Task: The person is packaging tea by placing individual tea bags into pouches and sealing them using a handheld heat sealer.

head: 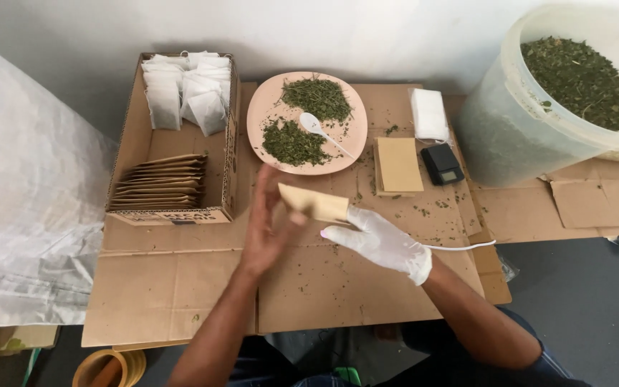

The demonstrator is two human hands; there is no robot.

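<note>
From the head view I see my left hand (pixel 265 226), bare, fingers stretched flat against the near left end of a small brown paper envelope (pixel 314 204). My right hand (pixel 383 242), in a white glove, pinches the envelope's right edge between thumb and fingers, so that grip is pressed onto the paper. The envelope hangs just above the cardboard-covered bench (pixel 180 287), near the middle.

Just beyond it sits a pink plate (pixel 266 107) with two heaps of dried green herb and a white spoon (pixel 318 127). Far left, a cardboard box (pixel 130 122) carries white sachets and stacked brown envelopes. To the right lie a stack of brown envelopes (pixel 399 164), a small black scale (pixel 443 164) and a big bucket (pixel 510 136) of herb.
</note>
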